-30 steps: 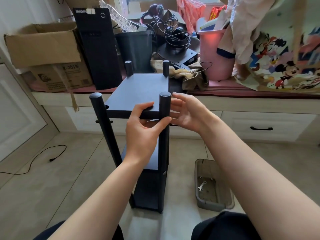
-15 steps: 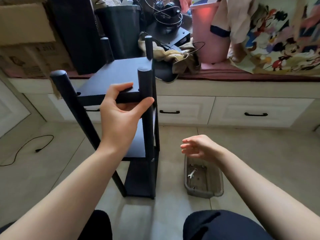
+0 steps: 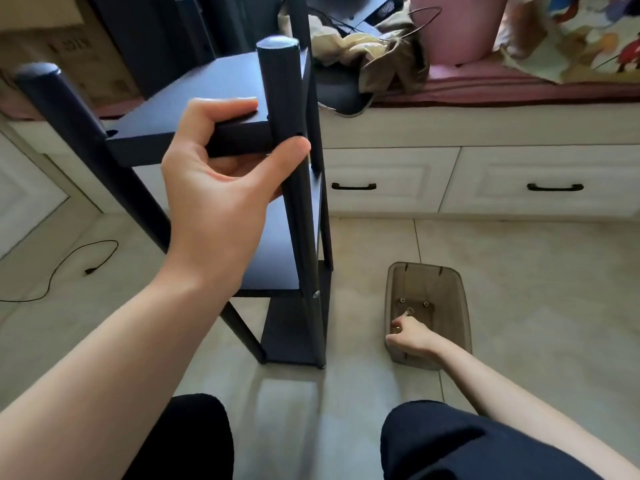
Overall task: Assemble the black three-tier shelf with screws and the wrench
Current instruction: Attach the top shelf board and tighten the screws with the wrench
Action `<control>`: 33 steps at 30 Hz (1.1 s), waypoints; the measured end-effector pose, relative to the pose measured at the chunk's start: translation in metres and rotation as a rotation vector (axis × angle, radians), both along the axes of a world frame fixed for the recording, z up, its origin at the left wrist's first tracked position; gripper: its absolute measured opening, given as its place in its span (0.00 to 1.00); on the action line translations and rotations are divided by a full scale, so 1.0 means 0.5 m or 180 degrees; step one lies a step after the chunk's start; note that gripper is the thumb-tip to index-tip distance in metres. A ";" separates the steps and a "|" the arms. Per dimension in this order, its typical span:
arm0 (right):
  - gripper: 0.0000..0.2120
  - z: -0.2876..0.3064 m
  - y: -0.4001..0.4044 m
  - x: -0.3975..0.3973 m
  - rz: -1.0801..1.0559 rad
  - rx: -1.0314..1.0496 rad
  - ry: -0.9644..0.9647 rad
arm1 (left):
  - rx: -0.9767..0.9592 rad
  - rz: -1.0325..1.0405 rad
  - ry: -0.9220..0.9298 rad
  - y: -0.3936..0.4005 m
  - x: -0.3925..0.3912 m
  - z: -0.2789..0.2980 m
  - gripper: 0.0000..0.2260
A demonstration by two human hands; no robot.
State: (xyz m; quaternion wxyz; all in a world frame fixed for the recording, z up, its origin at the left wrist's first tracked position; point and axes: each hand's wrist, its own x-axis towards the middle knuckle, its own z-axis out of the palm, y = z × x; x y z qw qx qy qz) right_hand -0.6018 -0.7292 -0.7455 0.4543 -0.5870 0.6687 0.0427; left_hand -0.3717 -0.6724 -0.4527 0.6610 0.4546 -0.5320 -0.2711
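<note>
Black shelf (image 3: 221,88), three tiers, two hands

shelf (image 3: 221,98): matt black boards, smooth; round posts matt black, faint sheen on caps | tray (image 3: 460,306) at 5 o'clock of shelf: translucent grey-brown plastic, scuffed | floor (image 3: 536,289): pale tiles, low gloss | drawer fronts (image 3: 391,174): cream, satin | cloth (image 3: 374,50) at 1 o'clock: crumpled beige fabric

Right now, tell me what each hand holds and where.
Left hand grips the shelf by its top board's front edge. Right hand reaches into the tray; its hold cannot be told.
</note>
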 end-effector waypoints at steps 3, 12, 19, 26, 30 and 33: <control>0.26 -0.014 0.009 0.005 0.0040 0.0051 -0.0156 | 0.0012 -0.0045 -0.0009 0.001 -0.001 0.001 0.21; 0.14 -0.022 0.052 0.039 0.0119 0.0648 -0.0833 | 0.0039 -0.0112 0.0029 0.007 -0.002 0.005 0.21; 0.11 -0.046 0.014 0.008 -0.0090 0.0116 -0.0315 | 0.0048 -0.0092 -0.0015 0.009 -0.003 0.008 0.19; 0.09 -0.128 0.004 0.005 0.0801 0.0240 0.0711 | 0.0001 -0.0084 -0.0130 0.008 -0.005 0.010 0.19; 0.16 -0.163 0.016 0.014 0.0879 0.0353 0.0828 | -0.0003 -0.0120 -0.0094 0.008 -0.005 0.009 0.18; 0.15 -0.174 0.022 0.023 0.1055 0.0303 0.1001 | -0.0019 -0.0114 -0.0090 0.008 -0.006 0.008 0.19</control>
